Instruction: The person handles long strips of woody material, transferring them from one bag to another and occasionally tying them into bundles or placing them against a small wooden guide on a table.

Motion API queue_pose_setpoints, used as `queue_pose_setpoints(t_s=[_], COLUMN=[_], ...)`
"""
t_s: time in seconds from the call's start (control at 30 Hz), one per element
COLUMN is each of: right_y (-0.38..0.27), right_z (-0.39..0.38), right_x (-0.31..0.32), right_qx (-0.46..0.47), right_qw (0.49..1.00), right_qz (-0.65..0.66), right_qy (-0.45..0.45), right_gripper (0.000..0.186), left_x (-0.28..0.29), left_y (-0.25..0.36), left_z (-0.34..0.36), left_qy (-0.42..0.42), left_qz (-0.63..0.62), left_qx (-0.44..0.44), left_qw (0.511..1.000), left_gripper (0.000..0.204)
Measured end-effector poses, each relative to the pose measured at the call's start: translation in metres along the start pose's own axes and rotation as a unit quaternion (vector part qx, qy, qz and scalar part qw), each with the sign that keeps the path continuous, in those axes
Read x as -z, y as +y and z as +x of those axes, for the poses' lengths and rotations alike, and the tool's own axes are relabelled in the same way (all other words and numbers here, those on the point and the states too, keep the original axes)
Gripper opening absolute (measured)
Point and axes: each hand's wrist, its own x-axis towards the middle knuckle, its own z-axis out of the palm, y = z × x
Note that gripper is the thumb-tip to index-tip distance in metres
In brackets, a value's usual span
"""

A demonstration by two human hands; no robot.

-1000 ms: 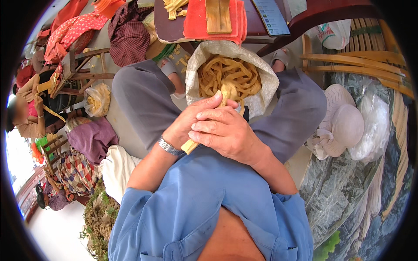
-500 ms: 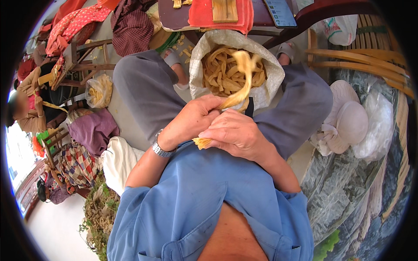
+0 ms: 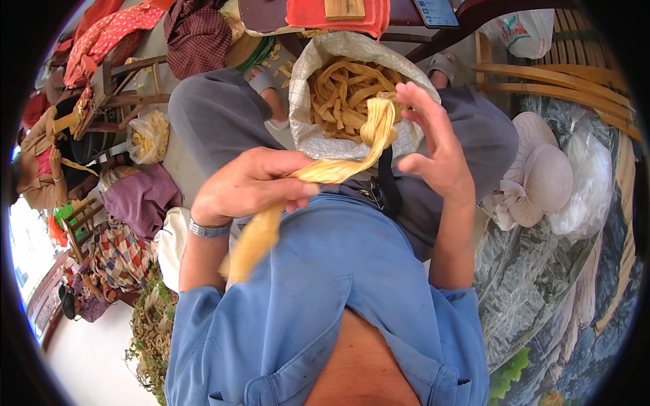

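A pale yellow, flat fibrous strip [image 3: 338,170], perhaps of plaited straw, hangs across my lap, gripped by my left hand [image 3: 254,183] between thumb and fingers. One loose end drops blurred below that hand, over the blue shirt. The other end rises to a bunched, knot-like part just left of my right hand [image 3: 439,152]. That hand is raised with its fingers spread and holds nothing. Between my knees stands a white woven sack [image 3: 301,91], full of similar yellow strips [image 3: 349,98].
Beyond the sack is a dark red table [image 3: 264,15] with a red cloth, a wooden block and a phone [image 3: 435,12]. A pale hat [image 3: 545,186] and clear plastic lie at right, below a bamboo chair [image 3: 555,81]. Another person [image 3: 44,162] works at far left.
My hands have moved apart, the left one leftward with the strip. My right hand has let go of it, opened and risen to the right.
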Motion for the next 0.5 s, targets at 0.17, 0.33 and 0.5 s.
queue_pose_setpoints(t_s=[0.17, 0.33, 0.5], right_y=[0.029, 0.011, -0.023], right_z=[0.016, 0.029, 0.036], right_x=[-0.027, -0.032, -0.007], right_qx=[-0.004, -0.015, 0.166], right_qw=[0.976, 0.989, 0.885], right_qz=[-0.181, -0.146, -0.419], right_qy=[-0.120, 0.027, 0.118], right_gripper=[0.052, 0.035, 0.047], left_x=[0.012, 0.036, 0.040], left_y=[-0.014, -0.036, -0.034], left_z=[-0.017, -0.020, -0.026], left_qy=[-0.076, 0.021, 0.181], left_qz=[-0.178, -0.007, 0.221], left_qx=[-0.066, 0.037, -0.070], left_qw=[0.979, 0.999, 0.956], left_gripper=[0.035, 0.047, 0.062])
